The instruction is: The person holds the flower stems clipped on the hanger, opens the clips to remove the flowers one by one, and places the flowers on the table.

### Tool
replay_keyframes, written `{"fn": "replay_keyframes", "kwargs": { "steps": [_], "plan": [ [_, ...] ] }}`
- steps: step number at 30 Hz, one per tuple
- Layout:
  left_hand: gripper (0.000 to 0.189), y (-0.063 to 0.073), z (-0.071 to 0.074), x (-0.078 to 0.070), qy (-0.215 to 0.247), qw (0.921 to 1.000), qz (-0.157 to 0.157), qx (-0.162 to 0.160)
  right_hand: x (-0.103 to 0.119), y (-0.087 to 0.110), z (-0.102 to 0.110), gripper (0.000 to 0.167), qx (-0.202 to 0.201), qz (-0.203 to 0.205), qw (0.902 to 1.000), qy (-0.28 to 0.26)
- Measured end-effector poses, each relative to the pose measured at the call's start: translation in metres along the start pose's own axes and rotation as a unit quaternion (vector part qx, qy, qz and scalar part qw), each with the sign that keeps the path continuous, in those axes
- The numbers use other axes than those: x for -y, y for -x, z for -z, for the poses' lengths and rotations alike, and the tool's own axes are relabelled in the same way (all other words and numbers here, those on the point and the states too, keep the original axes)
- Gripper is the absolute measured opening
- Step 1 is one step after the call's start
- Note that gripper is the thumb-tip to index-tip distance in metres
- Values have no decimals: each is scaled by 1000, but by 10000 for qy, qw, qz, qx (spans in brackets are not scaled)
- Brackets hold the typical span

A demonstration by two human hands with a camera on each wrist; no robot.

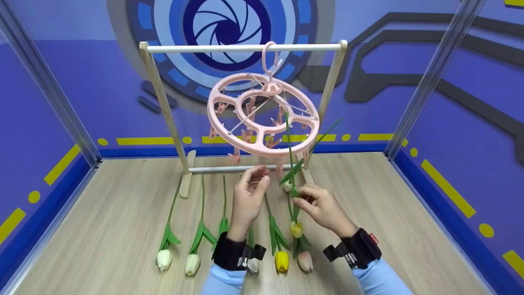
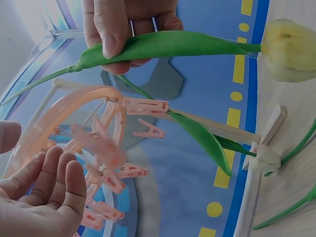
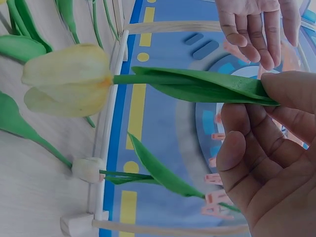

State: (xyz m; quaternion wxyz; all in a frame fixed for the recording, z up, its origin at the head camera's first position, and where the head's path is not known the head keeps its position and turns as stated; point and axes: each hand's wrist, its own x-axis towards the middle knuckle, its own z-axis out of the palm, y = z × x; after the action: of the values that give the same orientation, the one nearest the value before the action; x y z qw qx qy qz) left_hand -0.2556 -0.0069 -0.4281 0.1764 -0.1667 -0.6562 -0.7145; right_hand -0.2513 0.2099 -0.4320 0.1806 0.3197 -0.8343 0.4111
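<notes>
My right hand pinches the green leaf and stem of a pale yellow tulip between thumb and fingers. Its blossom points down, and the stem rises in front of a round pink clip hanger. My left hand holds nothing; its fingers are loosely bent beside the hanger's lower clips. In the left wrist view, pink clips dangle from the ring. A white tulip hangs head down from a clip at the hanger's right side, behind the yellow one.
The hanger hooks over the white top bar of a wooden-legged stand. Several tulips lie in a row on the wood-grain table, among them a white tulip, a bright yellow tulip and a pink tulip. Blue printed walls enclose the table.
</notes>
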Motion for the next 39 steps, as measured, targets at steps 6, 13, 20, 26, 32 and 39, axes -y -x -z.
{"fn": "replay_keyframes", "kwargs": {
  "steps": [6,13,20,26,32,39],
  "plan": [
    [31,2,1,-3,-485,9984,-274,102,0,0,5,6,-37,-131,9999,80],
    [33,4,2,-3,-1326,9867,-896,277,0,1,13,10,-124,-109,9999,30],
    [35,6,3,-4,-2202,9671,-1233,305,-2,2,25,11,-360,-92,9993,-11],
    [37,6,2,-3,-2608,9532,-1507,268,-5,5,33,9,-492,-239,9985,-65],
    [39,6,0,-1,-3027,9382,-1663,243,-10,9,41,16,-607,-389,9974,-94],
    [40,7,-2,2,-3402,9245,-1700,272,-19,16,45,13,-728,-816,9940,1]
  ]
}}
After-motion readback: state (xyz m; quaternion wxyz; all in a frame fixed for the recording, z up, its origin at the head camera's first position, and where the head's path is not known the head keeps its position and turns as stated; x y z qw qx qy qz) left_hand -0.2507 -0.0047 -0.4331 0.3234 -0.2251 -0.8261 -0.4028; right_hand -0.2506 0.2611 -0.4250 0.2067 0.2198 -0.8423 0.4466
